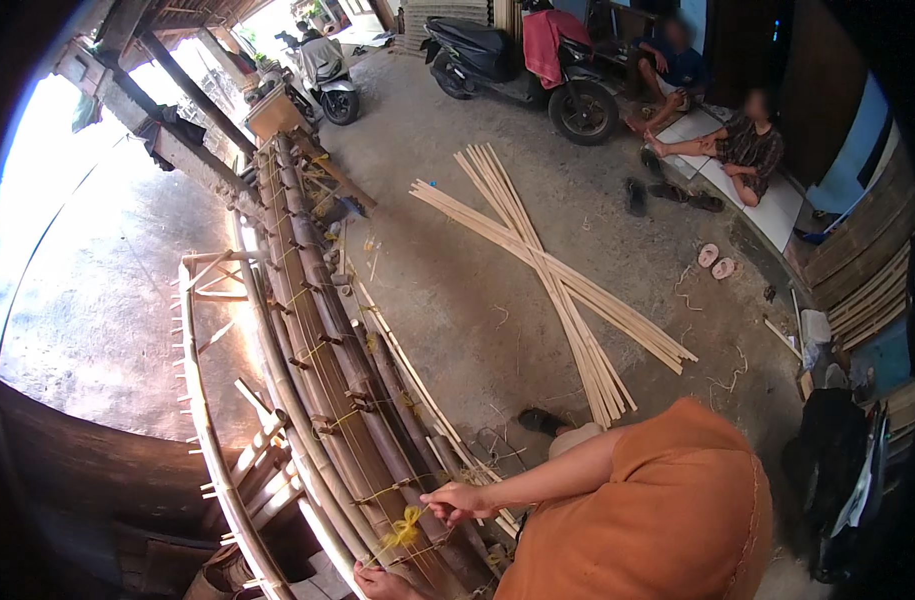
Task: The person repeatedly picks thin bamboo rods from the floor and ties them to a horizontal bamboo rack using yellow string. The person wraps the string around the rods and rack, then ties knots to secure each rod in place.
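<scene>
A long bundle of brown bamboo poles (332, 325) runs lengthwise past my left side, with thin yellow cords stretched along and across it. Near its close end, a tangled tuft of yellow cord (402, 530) sits on top. My right hand (457, 503) is closed just right of this tuft, its fingers curled together; what they grip is too small to make out. Lower down, at the picture's bottom edge, my left hand (382, 583) pinches a strand of yellow cord beside the poles. Part of that hand is cut off by the frame.
Two crossed bundles of pale bamboo strips (542, 260) lie on the concrete floor. A bamboo frame with pegs (192, 370) stands left of the poles. Parked scooters (517, 65) and two seated people (752, 145) are farther off. Pink sandals (715, 262) lie at right.
</scene>
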The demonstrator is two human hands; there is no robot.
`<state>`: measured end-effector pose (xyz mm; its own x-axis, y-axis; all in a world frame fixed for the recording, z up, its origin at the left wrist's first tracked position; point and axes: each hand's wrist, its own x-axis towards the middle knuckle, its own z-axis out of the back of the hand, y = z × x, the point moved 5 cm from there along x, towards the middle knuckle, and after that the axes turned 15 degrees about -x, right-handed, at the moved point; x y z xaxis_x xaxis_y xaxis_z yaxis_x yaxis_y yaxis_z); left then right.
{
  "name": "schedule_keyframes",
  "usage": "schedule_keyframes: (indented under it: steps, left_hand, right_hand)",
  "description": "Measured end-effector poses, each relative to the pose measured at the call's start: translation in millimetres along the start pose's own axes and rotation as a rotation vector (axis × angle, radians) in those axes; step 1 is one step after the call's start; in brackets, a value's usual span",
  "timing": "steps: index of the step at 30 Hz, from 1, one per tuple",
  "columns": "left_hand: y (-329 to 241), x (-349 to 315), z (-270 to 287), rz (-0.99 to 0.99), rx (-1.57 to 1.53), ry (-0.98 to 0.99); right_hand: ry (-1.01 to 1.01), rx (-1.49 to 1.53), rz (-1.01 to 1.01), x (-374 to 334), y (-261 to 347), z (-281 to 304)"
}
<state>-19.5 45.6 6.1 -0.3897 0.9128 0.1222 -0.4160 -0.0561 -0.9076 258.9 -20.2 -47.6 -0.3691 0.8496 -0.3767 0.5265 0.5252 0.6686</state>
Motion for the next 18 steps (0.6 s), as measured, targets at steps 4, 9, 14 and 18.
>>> schedule_keyframes:
  steps: [4, 9, 14, 18]
  left_hand:
    - [117, 36, 3, -0.058, -0.002, 0.052]
    - [-5, 19, -8, -0.078, -0.305, 0.233]
    - [78, 34, -28, 0.088, 0.095, 0.08]
    - [29, 20, 5, 0.258, -0.258, 0.176]
  right_hand:
    - [0.013, -0.363, -0.07, -7, -53, -13]
    - [-0.024, -0.567, 0.054, -5, -28, 0]
    - [0.102, -0.794, -0.051, -5, -15, -19]
    - [0.329, -0.828, -0.081, -10, 1, -59]
